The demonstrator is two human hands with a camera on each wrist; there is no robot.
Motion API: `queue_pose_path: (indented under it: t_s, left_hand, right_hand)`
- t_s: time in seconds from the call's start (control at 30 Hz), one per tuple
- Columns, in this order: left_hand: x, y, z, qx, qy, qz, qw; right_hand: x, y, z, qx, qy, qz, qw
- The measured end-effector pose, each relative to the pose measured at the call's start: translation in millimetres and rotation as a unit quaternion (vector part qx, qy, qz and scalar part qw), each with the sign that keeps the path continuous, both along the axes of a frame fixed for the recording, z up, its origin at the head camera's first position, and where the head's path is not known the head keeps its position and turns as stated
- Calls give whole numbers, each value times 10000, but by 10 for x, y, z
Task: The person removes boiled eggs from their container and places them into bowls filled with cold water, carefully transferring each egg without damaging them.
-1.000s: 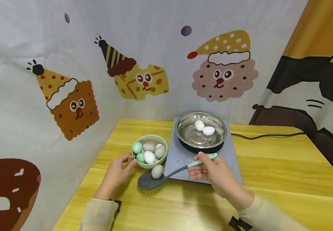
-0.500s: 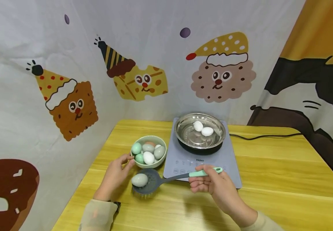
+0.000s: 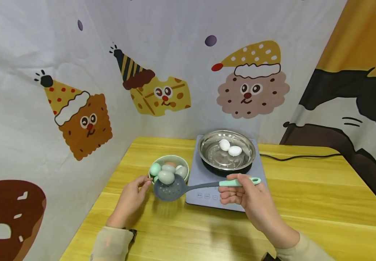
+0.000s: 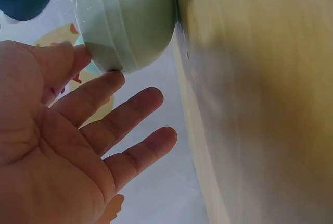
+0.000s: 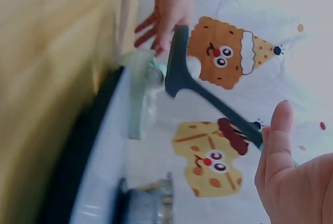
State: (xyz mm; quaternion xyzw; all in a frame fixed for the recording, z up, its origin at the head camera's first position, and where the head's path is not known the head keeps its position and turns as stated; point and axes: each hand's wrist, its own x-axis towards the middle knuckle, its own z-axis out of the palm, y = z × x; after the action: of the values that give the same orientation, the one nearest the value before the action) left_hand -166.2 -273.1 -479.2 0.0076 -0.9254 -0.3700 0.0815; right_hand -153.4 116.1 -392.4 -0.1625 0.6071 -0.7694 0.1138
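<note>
My right hand (image 3: 251,203) pinches the mint handle of a dark grey slotted spoon (image 3: 170,192) between thumb and fingers. A grey-green egg (image 3: 166,177) lies on the spoon's far edge, over the near rim of a pale green bowl (image 3: 182,160). Several green, grey, white and brown eggs fill that bowl, some hidden by the spoon. At the bowl's left side, my left hand (image 3: 130,197) touches it with thumb and index fingertips. The left wrist view shows the other fingers extended, away from the bowl (image 4: 130,21).
A steel pan (image 3: 214,156) with two white eggs (image 3: 235,150) stands on a flat grey induction cooker (image 3: 195,185), right of the bowl. Its black cord (image 3: 289,158) runs right across the wooden table (image 3: 305,185). A printed cloth (image 3: 161,32) hangs behind and at the left.
The slotted spoon first dipped left, the egg rolling to its left side. Now it is up over the bowl's near edge, egg at its far edge. The left hand has stayed at the bowl.
</note>
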Motion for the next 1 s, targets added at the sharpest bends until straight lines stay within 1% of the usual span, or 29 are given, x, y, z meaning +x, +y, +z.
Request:
queue_pose_path:
  t_s: [0.07, 0.13, 0.27, 0.37, 0.47, 0.53, 0.6, 0.63, 0.7, 0.73, 0.83, 0.87, 0.93, 1.0]
  left_hand:
    - [6, 8, -8, 25, -42, 13, 10000]
    - [7, 17, -14, 66, -78, 43, 9999]
    - [8, 13, -28, 79, -148, 58, 9998]
    - [3, 0, -39, 136, -173, 73, 9997]
    - [-5, -10, -46, 154, -156, 46, 9997]
    - [-13, -14, -46, 162, -156, 34, 9997]
    - [-20, -14, -41, 155, -149, 16, 9998]
    - [-21, -15, -45, 160, -149, 17, 9998]
    - [-18, -11, -53, 179, -140, 15, 9997]
    - [-16, -9, -59, 183, -138, 16, 9997]
    - [-12, -2, -73, 193, -150, 25, 9997]
    - [-11, 1, -72, 195, -154, 28, 9997]
    - [-10, 4, -65, 192, -162, 44, 9997]
    - [-10, 5, -53, 192, -170, 61, 9997]
  right_hand:
    - [-49, -11, 56, 68, 227, -142, 9996]
    - [-89, -18, 101, 151, 338, -298, 9989]
    - [-121, -12, 151, 350, 322, -538, 9974]
    - [-126, -13, 168, 479, 358, -637, 9962]
    - [-141, -38, 185, 668, 625, -789, 9927]
    - [-163, -78, 193, 849, 1035, -884, 9870]
    - [-188, -130, 179, 1107, 1605, -972, 9760]
    - [-199, -160, 163, 1305, 1934, -1001, 9672]
    - [-216, -217, 109, 1717, 2610, -1035, 9443]
    - [-222, -237, 74, 1910, 2933, -1060, 9307]
    - [-222, -263, -17, 2365, 3708, -1125, 8910]
    - [-221, -264, -38, 2377, 3896, -1142, 8824]
    - [-214, -252, -58, 2264, 4203, -1207, 8703]
    - [-217, -218, -47, 1944, 4458, -1316, 8638]
